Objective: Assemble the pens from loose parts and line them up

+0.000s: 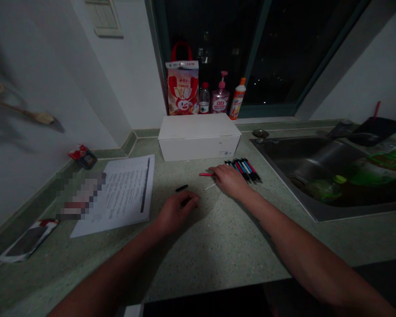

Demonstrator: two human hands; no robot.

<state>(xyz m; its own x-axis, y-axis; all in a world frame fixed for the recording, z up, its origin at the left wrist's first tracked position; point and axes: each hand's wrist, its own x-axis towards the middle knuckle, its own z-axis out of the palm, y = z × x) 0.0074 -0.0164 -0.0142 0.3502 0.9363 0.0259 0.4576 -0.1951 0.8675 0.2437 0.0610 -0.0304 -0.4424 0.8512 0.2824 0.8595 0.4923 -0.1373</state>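
Right hand (229, 181) down on the tabletop (198, 259), out in front of the white box (199, 147) and slightly to its right, fingers curled over one end of a pink pen barrel (206, 174). Actually pinching it or just resting on it? Hard to tell from up here, since the fingertips hide the contact. Thin white refill (210, 186) lying just below those fingers, apparently not held. Neat row of pens (243, 171) right beside the same hand, also in front of the box, tips and clips too dark to make out properly.

Left hand (178, 210) further forward of the box, loosely curled, nothing visible in it. Small black pen part (181, 188) just past its fingertips, not obviously touching.

Printed papers (127, 193) off to the left of the box, steel sink (303, 171) to its right, bottles (221, 99) lined up behind it.

Quick tip for bits this small: fingertips only, pinching near the middle, because thin round parts like these can roll on a flat tabletop. Loose pieces best kept well clear of the pen row too, especially in light this dim.
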